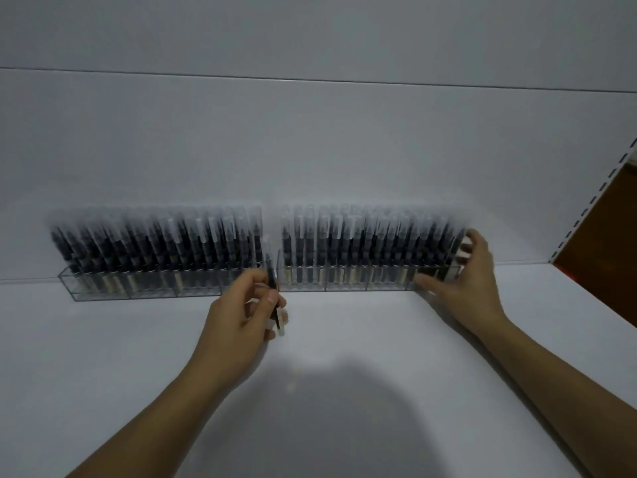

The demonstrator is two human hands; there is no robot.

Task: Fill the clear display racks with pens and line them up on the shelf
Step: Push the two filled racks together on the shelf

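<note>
Two clear display racks stand side by side against the back wall of a white shelf (144,339). The left rack (103,288) and the right rack (344,282) are both packed with upright dark pens with clear caps. My left hand (238,322) pinches a single dark pen (274,291) just in front of the gap between the racks. My right hand (465,274) grips the right end of the right rack, fingers around its side and thumb along its front. The picture is blurred.
A slotted white shelf upright (593,201) runs along the right edge, with a brown surface (606,257) beyond it. A white back panel (310,139) rises behind the racks. A dark shadow falls on the shelf near me.
</note>
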